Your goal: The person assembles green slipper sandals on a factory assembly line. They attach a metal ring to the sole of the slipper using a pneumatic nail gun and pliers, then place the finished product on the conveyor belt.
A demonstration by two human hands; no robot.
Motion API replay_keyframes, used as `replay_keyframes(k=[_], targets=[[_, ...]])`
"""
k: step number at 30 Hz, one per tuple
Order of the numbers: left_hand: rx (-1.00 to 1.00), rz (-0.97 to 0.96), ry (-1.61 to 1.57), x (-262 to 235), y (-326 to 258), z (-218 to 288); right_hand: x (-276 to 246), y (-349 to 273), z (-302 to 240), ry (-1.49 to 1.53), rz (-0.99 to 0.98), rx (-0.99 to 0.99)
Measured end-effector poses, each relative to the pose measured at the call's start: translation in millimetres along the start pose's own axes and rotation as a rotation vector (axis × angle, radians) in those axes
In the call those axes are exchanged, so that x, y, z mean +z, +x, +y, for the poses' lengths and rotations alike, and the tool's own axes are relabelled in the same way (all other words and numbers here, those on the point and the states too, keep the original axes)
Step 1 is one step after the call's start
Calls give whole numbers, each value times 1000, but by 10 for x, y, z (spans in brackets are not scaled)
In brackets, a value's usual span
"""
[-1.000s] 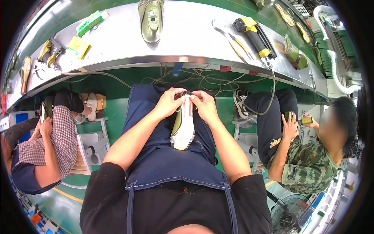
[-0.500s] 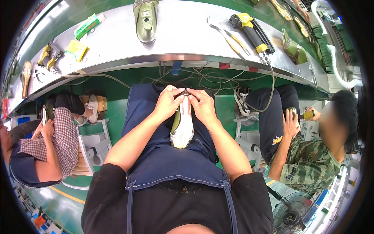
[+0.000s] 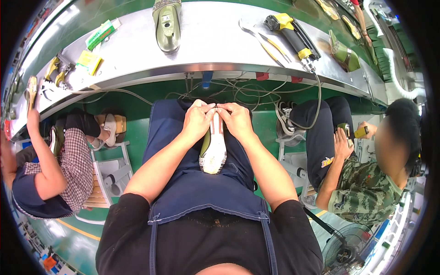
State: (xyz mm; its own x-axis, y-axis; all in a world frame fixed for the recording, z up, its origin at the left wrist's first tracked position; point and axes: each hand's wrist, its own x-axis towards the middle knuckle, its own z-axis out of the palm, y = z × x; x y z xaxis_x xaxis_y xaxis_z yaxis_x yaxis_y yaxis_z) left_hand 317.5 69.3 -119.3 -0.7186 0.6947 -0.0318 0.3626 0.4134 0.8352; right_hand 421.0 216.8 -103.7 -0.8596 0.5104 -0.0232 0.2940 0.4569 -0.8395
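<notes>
Across my lap, on the blue apron [image 3: 183, 183], lies a green shoe upper on a last [image 3: 212, 153], its pale underside turned up and its narrow end pointing away from me. Both hands meet at that far end. My left hand [image 3: 198, 120] pinches the edge from the left, thumb and fingertips together. From the right, my right hand [image 3: 236, 120] grips the same end, fingertips almost touching the left ones. What lies right under the fingertips is hidden.
On the metal bench [image 3: 211, 50] ahead stand a green lasted shoe [image 3: 167, 30], pincers [image 3: 266, 43], a yellow-black air stapler [image 3: 293, 36] and small boxes [image 3: 100, 34]. Hoses [image 3: 256, 91] hang below. Co-workers sit at left [image 3: 50, 174] and right [image 3: 366, 183]; a fan [image 3: 343, 252] stands behind right.
My hands stay on the shoe's far end, with fingers slightly shifted. The left co-worker's arm has reached up toward the bench. At the far right, another person's arm has come over the bench.
</notes>
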Motion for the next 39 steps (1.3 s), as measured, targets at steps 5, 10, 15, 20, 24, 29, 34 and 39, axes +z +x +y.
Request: replay_keyframes(k=[5, 10, 15, 20, 24, 29, 34, 39], targets=[[-5, 12, 34, 23, -4, 47, 48, 31, 43, -21, 8, 38], [21, -17, 27, 11, 18, 35, 99, 113, 197, 263, -49, 250], [14, 11, -35, 160, -143, -164, 194, -4, 371, 295, -80, 208], [-371, -261, -442, 154, -575, -247, 157, -389, 267, 492, -265, 417], [-456, -419, -795, -59, -702, 31, 181, -522, 308, 592, -354, 557], [-506, -442, -1019, 14, -777, -40, 41, -441, 34, 437, -563, 533], [-510, -384, -1024, 106, -803, -84, 103, -452, 159, 693, -661, 805], [-555, -373, -1034, 213, -806, -164, 115, -432, 180, 591, -655, 813]])
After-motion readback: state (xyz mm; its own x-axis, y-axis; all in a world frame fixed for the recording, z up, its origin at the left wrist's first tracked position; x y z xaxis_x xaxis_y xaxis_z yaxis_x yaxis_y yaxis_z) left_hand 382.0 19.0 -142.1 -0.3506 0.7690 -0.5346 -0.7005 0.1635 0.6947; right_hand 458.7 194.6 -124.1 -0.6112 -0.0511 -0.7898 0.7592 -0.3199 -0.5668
